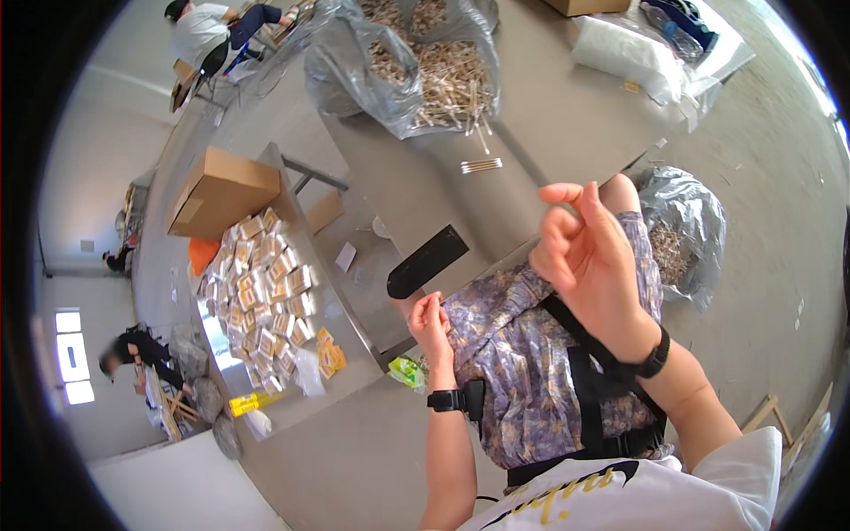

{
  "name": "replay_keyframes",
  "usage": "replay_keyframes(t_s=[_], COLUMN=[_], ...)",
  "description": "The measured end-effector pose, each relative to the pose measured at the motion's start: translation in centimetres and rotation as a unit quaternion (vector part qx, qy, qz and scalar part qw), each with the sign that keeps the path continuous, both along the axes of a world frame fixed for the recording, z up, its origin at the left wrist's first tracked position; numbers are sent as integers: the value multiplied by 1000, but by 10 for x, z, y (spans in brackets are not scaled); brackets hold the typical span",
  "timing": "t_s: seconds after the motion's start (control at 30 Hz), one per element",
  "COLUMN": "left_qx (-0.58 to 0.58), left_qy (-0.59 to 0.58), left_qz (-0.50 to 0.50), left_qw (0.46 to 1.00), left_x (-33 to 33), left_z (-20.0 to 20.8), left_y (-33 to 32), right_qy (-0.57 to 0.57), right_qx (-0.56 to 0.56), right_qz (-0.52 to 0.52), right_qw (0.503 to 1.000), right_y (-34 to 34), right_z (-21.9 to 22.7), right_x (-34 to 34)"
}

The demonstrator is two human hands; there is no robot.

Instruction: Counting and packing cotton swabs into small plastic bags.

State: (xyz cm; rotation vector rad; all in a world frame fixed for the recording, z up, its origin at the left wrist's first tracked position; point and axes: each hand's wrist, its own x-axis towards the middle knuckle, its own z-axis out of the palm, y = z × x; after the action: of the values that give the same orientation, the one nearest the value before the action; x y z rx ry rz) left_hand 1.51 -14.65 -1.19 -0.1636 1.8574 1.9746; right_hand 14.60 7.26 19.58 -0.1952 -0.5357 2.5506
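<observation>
My right hand (584, 265) is raised over my lap near the table edge. Its thumb and index finger stand apart, the other fingers half curled, and I see nothing between them. Lower and to the left, my left hand (430, 326) is closed with its fingertips drawn together; whatever it may hold is too small or hidden. Just beyond it a black flat oblong piece (428, 262) lies at the table's edge. A short row of cotton swabs (481, 165) lies on the brown table (549, 146). Behind it, a grey plastic bag (359, 75) gapes around many loose swabs (452, 84).
Left, a lower table holds many small packs (257, 292), a cardboard box (223, 192) and a yellow tube-like packet (254, 404). White plastic wrapping (629, 60) lies at far right. Another grey bag (683, 234) with swabs sits right of my leg. Several people sit farther off.
</observation>
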Motion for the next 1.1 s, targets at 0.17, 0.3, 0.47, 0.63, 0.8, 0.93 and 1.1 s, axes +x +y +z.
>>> replay_keyframes(t_s=[0.17,0.3,0.47,0.63,0.8,0.93,1.1], left_qx=[-4,-36,-43,-141,-394,-598,-701], left_qy=[-9,4,-25,58,313,255,177], left_qz=[-12,-13,-31,-30,141,173,76], left_qw=[1000,999,998,988,852,740,686], left_x=[1,3,0,-13,-78,-110,-114], left_z=[7,8,21,35,22,31,21], left_y=[1,0,-6,-73,-203,-253,-268], right_qy=[-237,-330,-371,-380,-373,-381,-382], right_qx=[274,652,827,815,817,820,821], right_qz=[-38,-203,-168,-177,-178,-175,-176], right_qw=[931,651,387,401,403,388,386], right_y=[38,48,59,54,50,55,59], right_z=[-90,-162,-214,-214,-211,-208,-212], right_x=[-35,-85,-94,-93,-96,-94,-92])
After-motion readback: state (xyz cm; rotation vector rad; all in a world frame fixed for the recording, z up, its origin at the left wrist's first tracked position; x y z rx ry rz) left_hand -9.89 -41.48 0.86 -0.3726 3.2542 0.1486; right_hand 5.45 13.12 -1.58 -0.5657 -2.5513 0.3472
